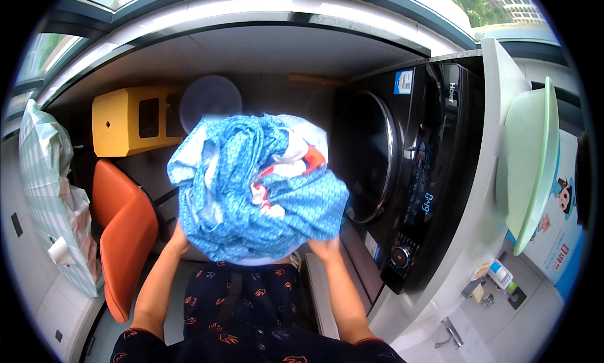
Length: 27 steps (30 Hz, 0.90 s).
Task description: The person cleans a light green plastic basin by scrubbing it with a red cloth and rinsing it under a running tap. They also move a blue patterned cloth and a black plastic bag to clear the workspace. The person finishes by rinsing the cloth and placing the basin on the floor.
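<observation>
In front of my body I carry a large crumpled bundle of blue patterned cloth (251, 180), with white and red-orange fabric (308, 161) tucked in its folds. Below its near edge shows a pale curved rim (264, 260); I cannot make out what it belongs to. My left hand (180, 238) supports the bundle from its lower left, most fingers hidden beneath it. On the lower right my right hand (324, 246) grips it from underneath, fingers likewise mostly covered. To the right of the bundle stands a black front-loading washing machine (440, 149), its round door (371, 155) appearing closed.
An orange chair (129, 231) and a yellow box-like stool (129, 121) stand at left, beside a round translucent tub (211, 102). Checked fabric (47, 174) covers something at far left. At right are a pale green basin (535, 168), a bottle (501, 275) and a faucet (448, 333).
</observation>
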### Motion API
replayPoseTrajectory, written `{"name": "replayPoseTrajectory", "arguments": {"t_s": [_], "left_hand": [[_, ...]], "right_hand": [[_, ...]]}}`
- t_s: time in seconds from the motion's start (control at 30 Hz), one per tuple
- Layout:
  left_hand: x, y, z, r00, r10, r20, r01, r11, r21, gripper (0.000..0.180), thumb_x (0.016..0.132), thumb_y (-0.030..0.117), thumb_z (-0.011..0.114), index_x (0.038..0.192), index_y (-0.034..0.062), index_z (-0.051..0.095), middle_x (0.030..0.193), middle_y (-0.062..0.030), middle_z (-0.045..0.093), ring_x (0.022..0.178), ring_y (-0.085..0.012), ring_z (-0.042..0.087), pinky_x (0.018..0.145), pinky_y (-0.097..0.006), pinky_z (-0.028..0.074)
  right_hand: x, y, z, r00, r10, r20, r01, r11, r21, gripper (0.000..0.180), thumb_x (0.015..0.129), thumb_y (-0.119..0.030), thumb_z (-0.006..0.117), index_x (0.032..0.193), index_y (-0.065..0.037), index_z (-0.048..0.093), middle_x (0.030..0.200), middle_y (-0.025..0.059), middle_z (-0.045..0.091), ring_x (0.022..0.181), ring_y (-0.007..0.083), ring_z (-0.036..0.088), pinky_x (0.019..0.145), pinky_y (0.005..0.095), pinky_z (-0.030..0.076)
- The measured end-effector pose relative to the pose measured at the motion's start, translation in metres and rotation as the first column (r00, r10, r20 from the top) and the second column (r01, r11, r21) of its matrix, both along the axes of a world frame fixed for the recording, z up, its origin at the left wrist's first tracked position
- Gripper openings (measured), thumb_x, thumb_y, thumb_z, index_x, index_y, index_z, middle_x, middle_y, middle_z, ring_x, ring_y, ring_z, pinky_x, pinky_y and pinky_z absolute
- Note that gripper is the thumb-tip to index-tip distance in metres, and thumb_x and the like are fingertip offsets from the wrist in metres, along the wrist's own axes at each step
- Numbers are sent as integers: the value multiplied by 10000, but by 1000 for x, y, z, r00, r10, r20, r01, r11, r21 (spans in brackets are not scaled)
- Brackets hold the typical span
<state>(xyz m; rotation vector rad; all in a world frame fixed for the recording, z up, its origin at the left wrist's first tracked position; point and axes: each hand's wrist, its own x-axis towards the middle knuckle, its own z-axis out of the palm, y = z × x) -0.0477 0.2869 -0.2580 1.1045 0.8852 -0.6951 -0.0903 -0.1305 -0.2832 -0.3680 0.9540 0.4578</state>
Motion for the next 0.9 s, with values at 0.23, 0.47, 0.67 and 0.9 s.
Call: {"name": "replayPoseTrajectory", "arguments": {"t_s": [0.23, 0.47, 0.67, 0.9], "left_hand": [[13, 28, 58, 984, -174, -33, 175, 984, 35, 467, 958, 181, 509, 1380, 22, 390, 1327, -109, 492, 1158, -216, 516, 977, -374, 451], [-9, 6, 9, 991, 109, -72, -111, 993, -29, 487, 995, 323, 413, 1387, 37, 373, 1324, -121, 501, 1172, -253, 524, 981, -403, 446], [-1, -4, -9, 990, -21, -141, 17, 1000, -26, 561, 964, 405, 464, 1433, 130, 323, 1351, -80, 495, 1173, -217, 534, 900, -375, 499], [2, -19, -16, 992, 74, -99, -69, 996, 54, 215, 944, 197, 491, 1118, 82, 542, 693, 1, 583, 429, -57, 457, 349, -198, 307]], "right_hand": [[193, -16, -49, 961, 138, 239, -127, 990, -59, 670, 970, -534, 371, 1375, 0, 383, 1349, 149, 499, 1239, 283, 486, 1026, 436, 403], [181, 89, 102, -266, 928, -261, 118, -237, -964, 503, 821, -483, 619, 1152, -105, 643, 1328, 168, 496, 1337, 379, 336, 1082, 592, 230], [159, 114, 64, -213, 901, -377, 128, -357, -925, 535, 870, -445, 571, 1181, -11, 593, 1374, 172, 457, 1357, 382, 299, 1089, 581, 220], [162, 128, 68, 56, 973, -223, -213, -207, -955, 455, 848, -267, 617, 1168, 46, 539, 1353, 190, 467, 1349, 411, 312, 1078, 569, 249]]}}
